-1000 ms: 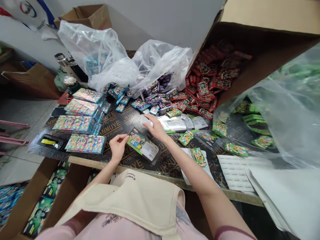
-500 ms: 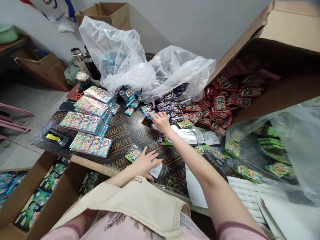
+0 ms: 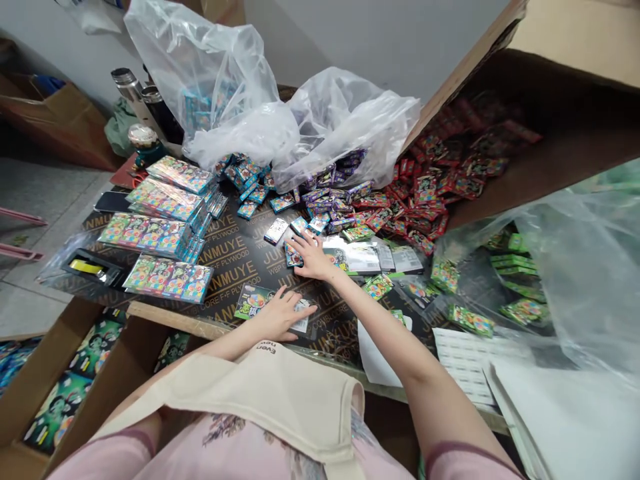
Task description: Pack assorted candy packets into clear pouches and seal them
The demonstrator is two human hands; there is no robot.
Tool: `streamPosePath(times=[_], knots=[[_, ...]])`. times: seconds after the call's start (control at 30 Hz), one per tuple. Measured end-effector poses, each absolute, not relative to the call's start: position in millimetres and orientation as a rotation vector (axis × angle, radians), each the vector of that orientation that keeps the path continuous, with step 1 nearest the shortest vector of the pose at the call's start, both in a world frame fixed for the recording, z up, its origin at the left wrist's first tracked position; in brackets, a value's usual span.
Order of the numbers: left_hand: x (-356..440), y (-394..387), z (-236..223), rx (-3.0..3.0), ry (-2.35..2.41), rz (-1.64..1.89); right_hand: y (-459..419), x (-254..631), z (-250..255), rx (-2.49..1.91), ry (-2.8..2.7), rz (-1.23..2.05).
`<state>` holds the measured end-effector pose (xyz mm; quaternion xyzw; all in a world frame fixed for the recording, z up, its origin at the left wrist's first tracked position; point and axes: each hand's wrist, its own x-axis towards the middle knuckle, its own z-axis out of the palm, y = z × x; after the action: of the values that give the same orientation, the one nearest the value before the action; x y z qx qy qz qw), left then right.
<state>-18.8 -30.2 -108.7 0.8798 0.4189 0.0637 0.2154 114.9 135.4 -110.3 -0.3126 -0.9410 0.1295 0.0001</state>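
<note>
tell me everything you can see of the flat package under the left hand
The flat package is dark, with green and multicoloured print toward its left end and a pale panel toward its right; it looks glossy, perhaps a clear plastic sleeve. It lies flat on the dark tabletop near the front edge, slightly aslant. The left hand rests across its middle, palm down, fingers spread, hiding much of the print.

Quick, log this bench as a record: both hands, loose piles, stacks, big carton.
Left hand: fingers spread, resting on dark printed package
Right hand: over blue packet; grip unclear
Loose piles: purple packets between blue ones and red packets
Stacks: colorful packet sets, beyond the left hand
Carton: open, red packets spilling out
</note>
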Motion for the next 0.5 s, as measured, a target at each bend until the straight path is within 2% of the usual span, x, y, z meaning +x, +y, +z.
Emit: streamPosePath(times=[0.27,0.37,0.5], knots=[[-28,-36,-106,2.362,1.248,0.179,104,109,-107,-1.235,-2.902,0.249],[-30,-37,-104,2.343,1.277,0.205,98,119,-100,-1.259,-2.892,0.330],[-31,-39,-102,2.342,1.277,0.218,98,131,-99,-0.996,-2.933,0.526]])
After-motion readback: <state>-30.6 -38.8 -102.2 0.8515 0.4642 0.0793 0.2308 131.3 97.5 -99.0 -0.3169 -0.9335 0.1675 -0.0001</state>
